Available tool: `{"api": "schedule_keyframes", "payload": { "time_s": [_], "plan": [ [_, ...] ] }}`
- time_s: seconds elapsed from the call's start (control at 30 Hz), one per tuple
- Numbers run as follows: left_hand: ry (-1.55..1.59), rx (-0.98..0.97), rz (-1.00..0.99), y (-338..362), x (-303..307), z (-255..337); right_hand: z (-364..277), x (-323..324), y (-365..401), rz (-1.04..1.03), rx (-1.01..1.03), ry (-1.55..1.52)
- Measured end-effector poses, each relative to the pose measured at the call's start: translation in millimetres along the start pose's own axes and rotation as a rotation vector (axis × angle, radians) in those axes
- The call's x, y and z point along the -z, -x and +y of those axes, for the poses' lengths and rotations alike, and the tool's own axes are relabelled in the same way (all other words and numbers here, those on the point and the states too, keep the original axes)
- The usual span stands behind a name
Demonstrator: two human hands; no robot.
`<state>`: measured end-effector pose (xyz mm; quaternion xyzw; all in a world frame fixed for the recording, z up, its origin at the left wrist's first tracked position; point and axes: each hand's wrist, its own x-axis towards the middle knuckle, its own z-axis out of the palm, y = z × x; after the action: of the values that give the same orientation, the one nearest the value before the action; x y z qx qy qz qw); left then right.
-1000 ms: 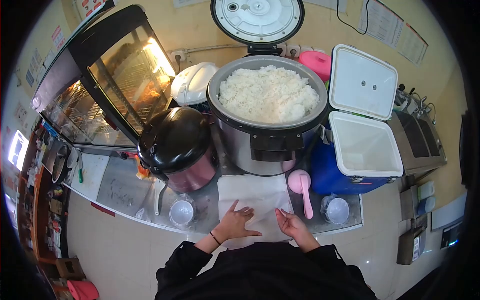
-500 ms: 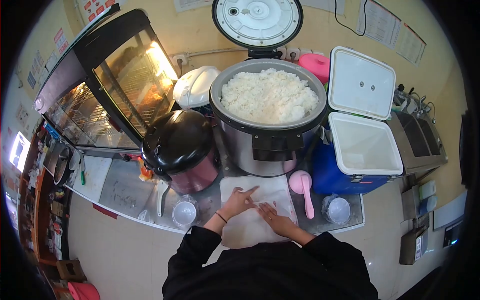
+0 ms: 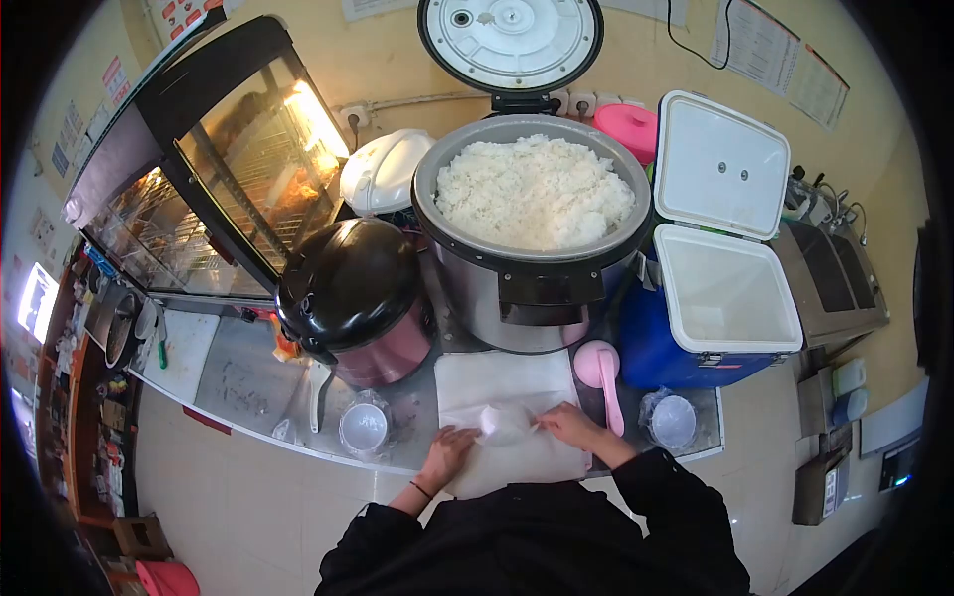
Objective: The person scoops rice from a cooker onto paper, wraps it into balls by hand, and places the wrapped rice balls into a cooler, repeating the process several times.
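White paper sheets (image 3: 497, 382) lie stacked on the metal counter in front of the large rice cooker. Between my hands, part of the top sheet (image 3: 504, 422) bulges up in a pale curl. My left hand (image 3: 452, 455) has its fingers closed at the left side of this sheet. On the other side, my right hand (image 3: 570, 425) pinches the sheet near its right edge. A pink rice paddle (image 3: 613, 407) and a pink round scoop or bowl (image 3: 595, 364) lie just right of the paper. The undersides of my fingers are hidden.
Cooked rice (image 3: 537, 189) fills the open rice cooker (image 3: 477, 288). A closed pink-and-black cooker (image 3: 368, 348) and a lit food warmer (image 3: 258, 169) stand left. An open blue cooler (image 3: 646, 343) stands right. Plastic-wrapped bowls (image 3: 366, 426) (image 3: 675, 421) flank the paper near the counter edge.
My hands have moved apart and nearer to me, the left one down and left, the right one rightward. The top sheet, flat before, now curls up between them.
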<state>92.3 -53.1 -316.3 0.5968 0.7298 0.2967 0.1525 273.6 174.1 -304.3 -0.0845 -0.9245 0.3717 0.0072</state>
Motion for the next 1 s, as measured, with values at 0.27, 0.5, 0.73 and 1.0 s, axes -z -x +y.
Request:
{"api": "schedule_keyframes", "payload": {
  "time_s": [0.27,0.5,0.73,1.0],
  "plan": [
    [-0.244,0.205,0.153,-64.0,25.6,8.9,-3.2,6.9,-66.2,-0.134,-0.221,0.225],
    [-0.15,0.154,-0.169,-42.1,9.9,14.3,-11.5,-18.1,-19.9,0.061,0.136,0.577],
    [-0.436,0.124,0.131,-11.6,-23.0,57.2,-43.1,-59.2,-0.1,0.252,-0.106,0.298],
    [-0.24,0.063,0.154,-54.0,15.5,50.0,-64.6,5.9,-40.4,0.095,-0.746,-1.78]
  ]
}}
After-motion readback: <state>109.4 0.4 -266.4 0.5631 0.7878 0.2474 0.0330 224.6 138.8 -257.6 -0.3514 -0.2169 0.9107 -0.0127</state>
